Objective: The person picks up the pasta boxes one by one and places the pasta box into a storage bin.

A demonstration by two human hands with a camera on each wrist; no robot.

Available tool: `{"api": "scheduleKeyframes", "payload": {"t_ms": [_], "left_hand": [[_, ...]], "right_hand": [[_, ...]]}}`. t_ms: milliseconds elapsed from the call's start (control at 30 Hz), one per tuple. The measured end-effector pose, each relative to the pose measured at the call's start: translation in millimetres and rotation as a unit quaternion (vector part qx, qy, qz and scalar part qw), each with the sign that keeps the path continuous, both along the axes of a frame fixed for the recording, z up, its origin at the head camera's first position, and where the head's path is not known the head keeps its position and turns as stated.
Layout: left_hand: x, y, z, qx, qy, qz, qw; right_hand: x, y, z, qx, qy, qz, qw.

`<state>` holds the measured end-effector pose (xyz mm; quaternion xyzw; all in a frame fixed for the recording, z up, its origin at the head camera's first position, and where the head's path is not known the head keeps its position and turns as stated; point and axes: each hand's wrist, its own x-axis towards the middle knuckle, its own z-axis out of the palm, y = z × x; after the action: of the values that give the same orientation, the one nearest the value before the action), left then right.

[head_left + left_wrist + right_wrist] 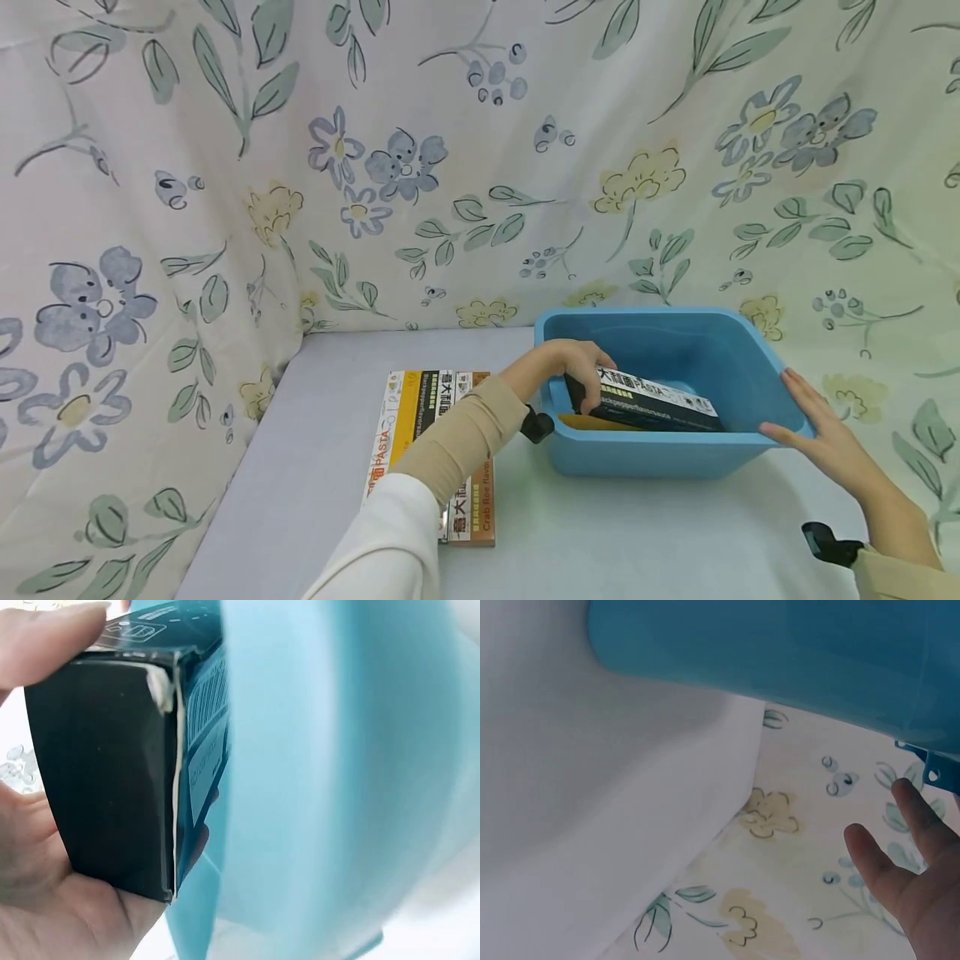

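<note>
Floral cloth [480, 167] hangs as backdrop behind and to both sides of a pale counter [315, 467]. Blue plastic bin [675, 458] sits right of centre. Right hand [817, 433] lies flat against the bin's right rim, fingers straight, holding nothing. Left hand [577, 371] reaches over the left wall, fingers curled round the end of a black pasta box [660, 404], tilted inside the bin. More pasta boxes [431, 442] lie flat side by side left of the bin.

From my remote seat, the tub [750, 367] wall hides the yellow box [592, 422]; my sleeve [457, 433] covers the stacked boxes [420, 400].
</note>
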<state>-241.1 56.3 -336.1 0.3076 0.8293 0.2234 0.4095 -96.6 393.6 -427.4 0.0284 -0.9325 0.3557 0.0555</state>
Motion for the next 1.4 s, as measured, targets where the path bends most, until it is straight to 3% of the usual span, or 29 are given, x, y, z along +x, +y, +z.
{"api": "scheduleKeyframes", "payload": {"t_ms": [300, 533, 833, 1100, 1233, 1400], "left_hand": [[6.2, 15.8, 1.4, -0.059, 0.027, -0.076, 0.9949], [8.4, 22.5, 5.6, -0.085, 0.044, -0.082, 0.992], [8.6, 21.8, -0.4, -0.094, 0.05, -0.11, 0.9881], [6.0, 21.1, -4.1, -0.112, 0.027, -0.126, 0.9854], [6.0, 18.9, -2.9, -0.084, 0.014, -0.115, 0.9898], [10.3, 13.0, -1.8, 0.043, -0.003, -0.058, 0.9974]], "right_hand": [[0.4, -2.6, -1.8, -0.006, -0.004, 0.006, 1.0], [-0.2, -2.2, -0.8, -0.003, 0.002, 0.004, 1.0], [-1.2, -0.7, -0.7, 0.002, -0.002, 0.001, 1.0], [0.0, -1.0, -0.2, -0.001, -0.009, 0.002, 1.0], [0.0, -1.1, 0.6, 0.0, -0.012, 0.001, 1.0], [-0.1, 0.0, 1.2, 0.001, -0.012, 0.001, 1.0]]}}
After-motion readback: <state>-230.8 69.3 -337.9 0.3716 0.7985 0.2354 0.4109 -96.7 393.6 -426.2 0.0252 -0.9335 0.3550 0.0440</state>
